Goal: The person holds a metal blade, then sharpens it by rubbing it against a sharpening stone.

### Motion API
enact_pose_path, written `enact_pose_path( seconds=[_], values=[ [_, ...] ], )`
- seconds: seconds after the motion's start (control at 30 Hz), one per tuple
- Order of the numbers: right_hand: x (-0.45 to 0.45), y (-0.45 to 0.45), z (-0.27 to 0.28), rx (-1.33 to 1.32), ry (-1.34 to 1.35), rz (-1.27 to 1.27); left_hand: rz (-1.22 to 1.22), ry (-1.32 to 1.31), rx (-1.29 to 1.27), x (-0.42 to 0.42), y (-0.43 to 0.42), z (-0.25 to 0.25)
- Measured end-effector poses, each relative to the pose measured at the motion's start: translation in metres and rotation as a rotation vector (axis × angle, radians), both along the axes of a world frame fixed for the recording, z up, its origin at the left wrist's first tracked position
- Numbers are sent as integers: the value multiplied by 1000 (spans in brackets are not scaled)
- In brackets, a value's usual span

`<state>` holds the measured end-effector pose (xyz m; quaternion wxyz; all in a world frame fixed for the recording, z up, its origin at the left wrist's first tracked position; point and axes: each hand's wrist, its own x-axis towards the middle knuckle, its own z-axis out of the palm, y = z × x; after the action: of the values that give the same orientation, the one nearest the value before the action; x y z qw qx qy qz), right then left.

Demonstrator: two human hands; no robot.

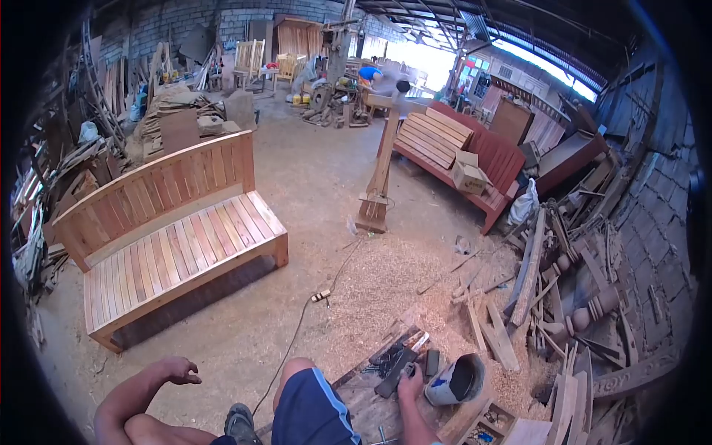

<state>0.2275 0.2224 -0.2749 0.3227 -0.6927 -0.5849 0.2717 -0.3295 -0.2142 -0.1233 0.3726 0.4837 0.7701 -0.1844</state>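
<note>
My left hand (180, 370) hangs in the air over my bent left leg, its fingers loosely curled and apart, with nothing in them. Low in the view, my right hand (410, 383) is closed on a dark rectangular block (389, 383) above the wooden work board (363, 408). Another small dark block (432, 363) stands just right of it. Dark metal pieces (384, 359) lie in a heap behind the held block. A grey bucket (454, 383) with a dark inside stands close to the right of my hand.
A slatted wooden bench (178, 248) stands at left; a reddish bench (482, 163) carries a cardboard box (469, 173). A power cord (300, 326) crosses the floor beside wood shavings (393, 274). Scrap wood (571, 297) is piled at right. Another person (369, 74) bends over far back.
</note>
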Motion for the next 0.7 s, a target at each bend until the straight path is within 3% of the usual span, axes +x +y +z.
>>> enact_pose_path(
  seconds=[0.1, 0.13, 0.17, 0.23, 0.3, 0.4, 0.53, 0.7],
  values=[
    [-3, 17, 11, 10, 87, -44, 61, -17, 54, -2, -2, -3],
    [6, 42, -27, 127, 3, -21, 39, -2, 40, 0, -4, 0],
    [2, 43, -12, 74, -36, -50, 12, 7, 27, 2, -2, 2],
    [15, 44, -56, 119, 36, -31, 14, -18, -16, 21, 18, 32],
    [7, -5, -4, -45, -95, -34, 29, -23, -21, 32, 25, 47],
    [7, 4, 5, -12, -70, 19, 180, -77, 222, 39, 24, 50],
    [7, 14, 6, -14, -128, -89, -10, 30, -73, 39, 23, 48],
    [-3, 11, 21, 28, -101, -24, 76, -54, 136, 34, 20, 42]
  ],
)
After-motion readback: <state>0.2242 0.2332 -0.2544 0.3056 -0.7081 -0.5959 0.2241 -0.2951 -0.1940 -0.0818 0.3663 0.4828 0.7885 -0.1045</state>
